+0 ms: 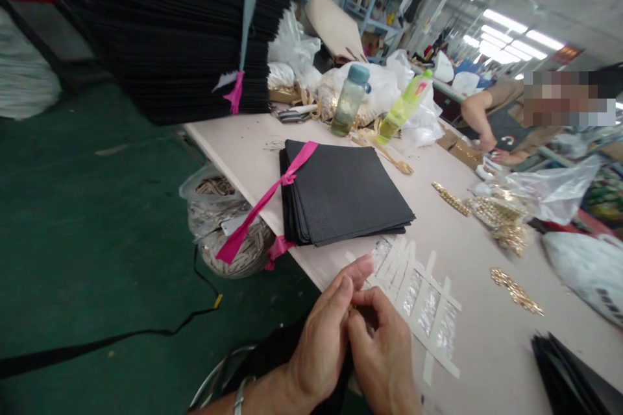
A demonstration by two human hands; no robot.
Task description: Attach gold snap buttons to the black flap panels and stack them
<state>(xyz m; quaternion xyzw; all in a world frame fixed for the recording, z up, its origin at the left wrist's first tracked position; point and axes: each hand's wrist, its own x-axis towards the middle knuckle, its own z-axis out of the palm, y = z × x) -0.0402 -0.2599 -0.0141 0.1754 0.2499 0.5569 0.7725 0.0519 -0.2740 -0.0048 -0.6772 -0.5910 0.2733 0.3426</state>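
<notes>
My left hand (324, 337) and my right hand (382, 347) meet over the table's near edge. The right thumb and forefinger pinch together against the left palm. A tiny brownish-gold bit shows between the hands, too small and covered to name. My left thumb presses beside its fingers, whose tips point forward; the rest of that grip is hidden. Just beyond the hands lies a stack of black sheets (350, 194) with a pink ribbon (287, 179) tied around it. Pale tape strips (435, 292) over clear plastic are stuck to the table by my right hand.
Gold chains (516, 290) and a gold pile (506, 214) lie to the right, near black pieces (569, 369). A bottle (350, 100) and a yellow-green bottle (403, 107) stand behind. A tall black stack (185, 32) rises left. Across the table, a person (506, 123) works.
</notes>
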